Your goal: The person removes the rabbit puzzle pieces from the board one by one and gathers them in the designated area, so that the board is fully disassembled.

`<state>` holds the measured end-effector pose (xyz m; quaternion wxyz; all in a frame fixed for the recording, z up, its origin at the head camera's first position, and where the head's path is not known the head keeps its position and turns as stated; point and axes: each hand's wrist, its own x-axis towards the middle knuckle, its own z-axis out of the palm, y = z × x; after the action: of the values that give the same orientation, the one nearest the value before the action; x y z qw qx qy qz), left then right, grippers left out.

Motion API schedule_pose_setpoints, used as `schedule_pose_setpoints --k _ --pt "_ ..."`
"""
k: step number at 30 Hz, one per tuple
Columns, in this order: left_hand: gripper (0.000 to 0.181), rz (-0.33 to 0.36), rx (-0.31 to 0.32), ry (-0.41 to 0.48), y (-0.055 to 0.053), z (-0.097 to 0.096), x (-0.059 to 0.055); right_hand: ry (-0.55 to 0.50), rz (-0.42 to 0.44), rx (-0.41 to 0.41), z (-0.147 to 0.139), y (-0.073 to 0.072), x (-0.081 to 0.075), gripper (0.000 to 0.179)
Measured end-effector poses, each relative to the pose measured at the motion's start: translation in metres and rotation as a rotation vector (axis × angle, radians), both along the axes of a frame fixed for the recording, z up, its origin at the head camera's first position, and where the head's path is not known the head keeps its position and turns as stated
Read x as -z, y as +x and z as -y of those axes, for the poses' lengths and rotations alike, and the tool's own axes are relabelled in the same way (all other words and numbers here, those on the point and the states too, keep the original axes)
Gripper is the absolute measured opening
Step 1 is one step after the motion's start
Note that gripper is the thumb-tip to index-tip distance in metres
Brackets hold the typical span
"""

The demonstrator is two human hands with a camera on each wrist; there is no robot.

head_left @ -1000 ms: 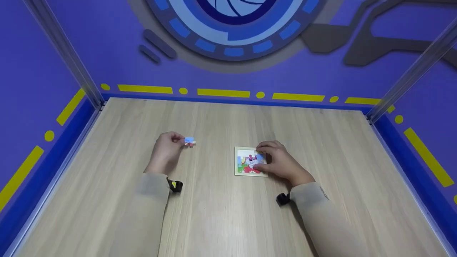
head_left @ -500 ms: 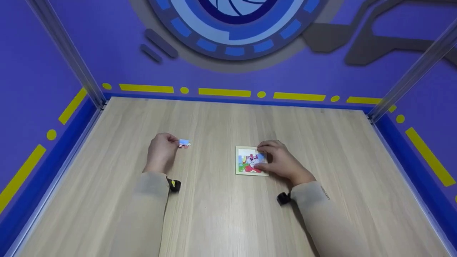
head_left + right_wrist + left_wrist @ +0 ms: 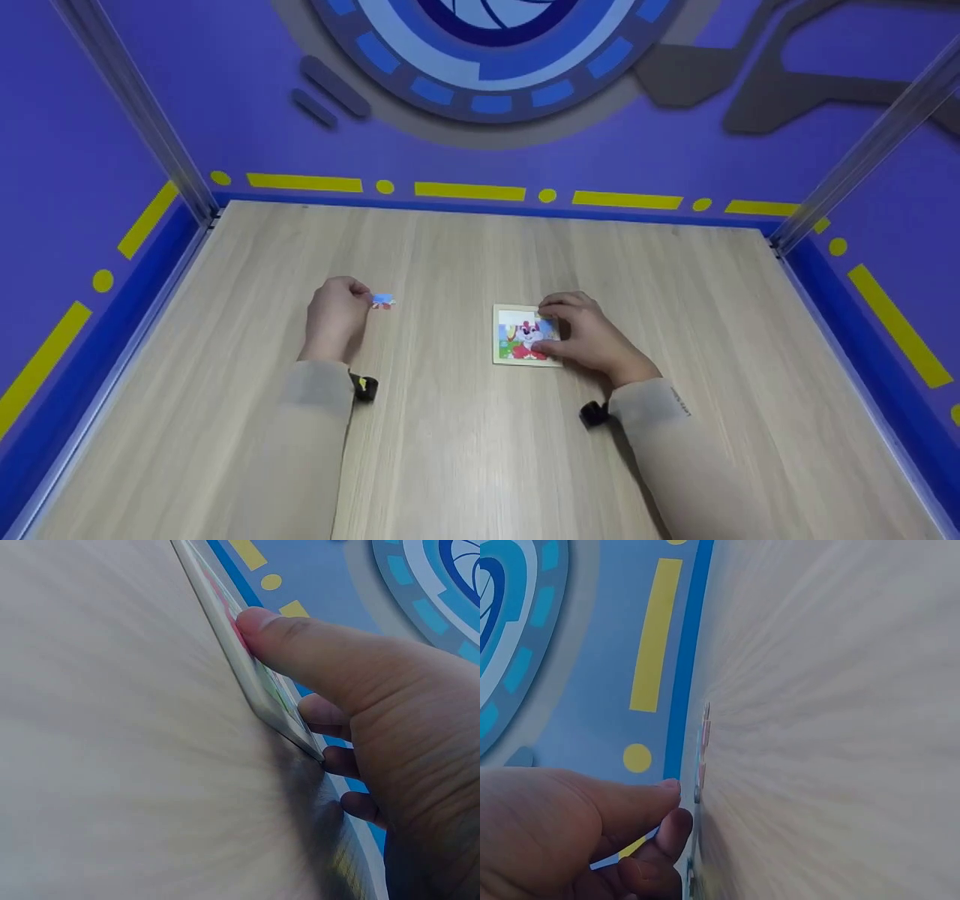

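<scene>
Head view: square frame (image 3: 496, 337) holds puzzle pieces (image 3: 525, 337).

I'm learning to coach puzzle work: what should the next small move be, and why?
Probably pinch and lift the loose piece with the left hand: its fingertips are at the piece's edge, the right hand grips the puzzle board, and the board's white patch, upper left in the head view, looks unfilled.

Table (image 3: 450, 457): smooth wood-grain, faint sheen | sleeves (image 3: 682, 457): matt cloth | posts (image 3: 145, 112): metal | puzzle frame (image 3: 264, 706): possibly wood
</scene>
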<state>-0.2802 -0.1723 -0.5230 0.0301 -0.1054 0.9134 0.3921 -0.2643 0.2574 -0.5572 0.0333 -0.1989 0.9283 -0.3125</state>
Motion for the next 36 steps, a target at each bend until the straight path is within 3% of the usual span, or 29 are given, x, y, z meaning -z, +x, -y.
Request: schedule_pose_setpoints --k 4,9,23,29,36 --pt "0.026 -0.003 -0.001 0.013 0.002 -0.004 -0.002 0.007 0.007 -0.003 0.000 0.000 -0.001 0.068" --pt "0.031 -0.040 0.032 0.058 0.003 -0.024 -0.006 0.006 -0.001 0.008 -0.004 0.000 -0.001 0.071" --pt "0.028 -0.065 0.235 0.109 0.023 -0.131 -0.032 0.055 -0.044 -0.013 -0.008 -0.001 0.001 0.086" --pt "0.028 -0.048 0.331 0.104 0.025 -0.167 -0.026 0.050 -0.045 -0.017 -0.008 -0.001 0.003 0.088" --pt "0.025 0.000 0.393 0.058 0.016 -0.197 -0.013 0.047 -0.058 -0.032 -0.007 -0.003 0.003 0.086"
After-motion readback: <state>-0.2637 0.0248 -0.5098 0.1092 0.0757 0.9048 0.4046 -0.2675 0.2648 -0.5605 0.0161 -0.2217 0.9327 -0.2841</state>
